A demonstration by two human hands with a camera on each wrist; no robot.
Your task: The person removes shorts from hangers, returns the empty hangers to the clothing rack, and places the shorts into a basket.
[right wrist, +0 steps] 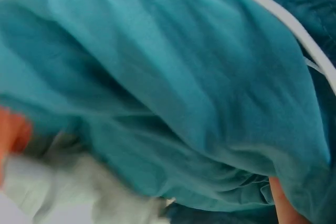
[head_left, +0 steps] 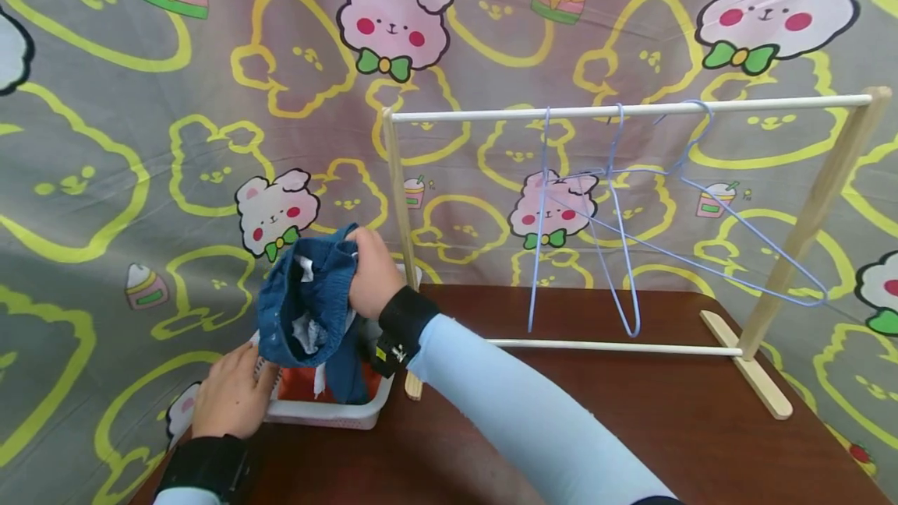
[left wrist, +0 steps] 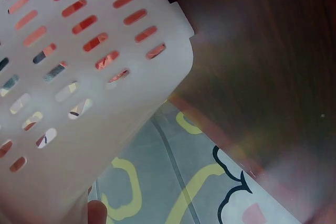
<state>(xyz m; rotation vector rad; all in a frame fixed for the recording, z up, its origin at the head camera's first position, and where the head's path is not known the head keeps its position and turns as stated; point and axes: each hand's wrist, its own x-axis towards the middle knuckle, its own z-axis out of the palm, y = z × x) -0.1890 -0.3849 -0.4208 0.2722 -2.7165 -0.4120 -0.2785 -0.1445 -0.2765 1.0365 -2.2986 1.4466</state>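
Note:
My right hand (head_left: 375, 275) grips a pair of blue denim pants (head_left: 281, 326) by the gathered waistband and holds them above a white plastic basket (head_left: 330, 413). White tags show inside the waist opening, and one part hangs down into the basket. In the right wrist view the denim cloth (right wrist: 173, 87) fills most of the picture, with a white cord across it. At the basket's left side, my left hand (head_left: 231, 392) holds the rim. The left wrist view shows the slotted basket wall (left wrist: 136, 77) with a fingertip (left wrist: 97, 213) by its edge. Orange-red cloth (head_left: 298, 384) lies in the basket.
A rack with a white rail (head_left: 477, 114) and wooden posts stands on the brown table (head_left: 596, 411), right of the basket. Three blue wire hangers (head_left: 620, 217) hang from its rail. A patterned curtain (head_left: 210, 100) covers the back.

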